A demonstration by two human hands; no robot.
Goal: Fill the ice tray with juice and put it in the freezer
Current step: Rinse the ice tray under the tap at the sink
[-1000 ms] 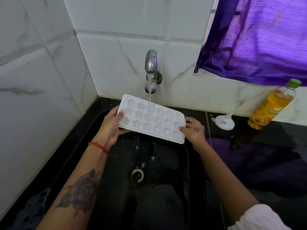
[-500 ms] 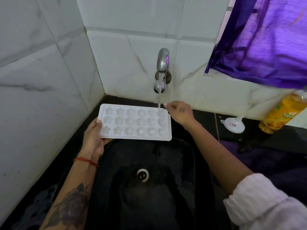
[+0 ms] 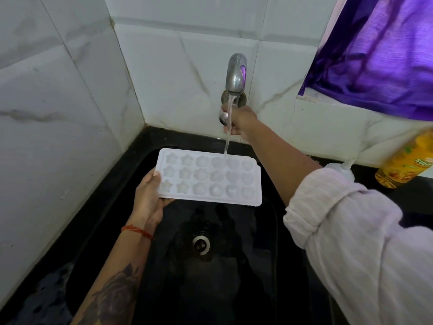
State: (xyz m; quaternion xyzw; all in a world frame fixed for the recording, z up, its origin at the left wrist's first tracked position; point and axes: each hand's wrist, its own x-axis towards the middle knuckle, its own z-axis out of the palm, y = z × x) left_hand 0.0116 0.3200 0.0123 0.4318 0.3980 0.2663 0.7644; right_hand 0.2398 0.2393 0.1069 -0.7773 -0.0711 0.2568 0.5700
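Your left hand (image 3: pixel 150 200) grips the ice tray (image 3: pixel 209 177) by its left end over the sink (image 3: pixel 234 277), under the running tap (image 3: pixel 236 72). Your right hand (image 3: pixel 241 120) curls round the tap knob (image 3: pixel 223 117).

A person holds an ice tray (image 3: pixel 209 177) level over a sink (image 3: pixel 234 289) set into a corner of two tiled walls. The left hand (image 3: pixel 150 195) grips the tray's left end, thumb on its rim. The right hand (image 3: pixel 241 120) reaches behind and above the tray to the knob (image 3: pixel 223 117) of a wall tap (image 3: pixel 236 72), whose stream (image 3: pixel 227 137) falls onto the tray's rear edge, right of centre. The drain (image 3: pixel 201 245) lies below and in front of the tray. Right of the sink, on the counter (image 3: pixel 410 195), a funnel (image 3: pixel 341 170) sits partly hidden behind the right sleeve, a juice bottle (image 3: pixel 406 158) further right. A curtain (image 3: pixel 379 57) hangs above the bottle.
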